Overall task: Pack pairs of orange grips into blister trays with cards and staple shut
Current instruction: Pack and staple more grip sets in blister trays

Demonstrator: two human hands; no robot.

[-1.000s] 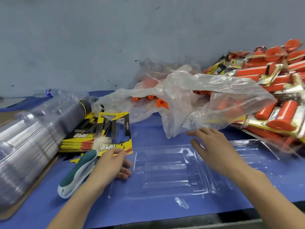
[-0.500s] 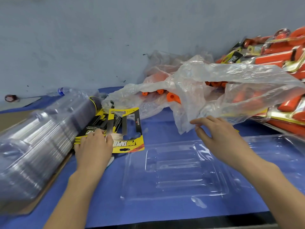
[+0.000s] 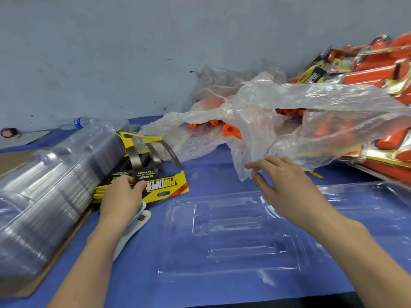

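A clear empty blister tray (image 3: 233,238) lies open on the blue table. My left hand (image 3: 121,196) pinches the near end of the top yellow and black card (image 3: 164,185) on the card stack; the card's far end is lifted. Loose orange grips (image 3: 230,131) lie inside a crumpled clear plastic bag (image 3: 311,103) behind the tray. My right hand (image 3: 287,190) hovers over the tray's far edge, fingers loosely spread and touching the bag's lower edge, holding nothing. A white and teal stapler (image 3: 139,221) lies partly under my left wrist.
A tall stack of clear trays (image 3: 44,196) lies on its side at the left on cardboard. Finished orange grip packs (image 3: 367,72) are piled at the right against the wall. A water bottle (image 3: 77,122) and a tape roll (image 3: 7,132) lie far left.
My left hand moved from the stapler up onto the card stack and took hold of the top card. My right hand reached forward to the bag's edge.
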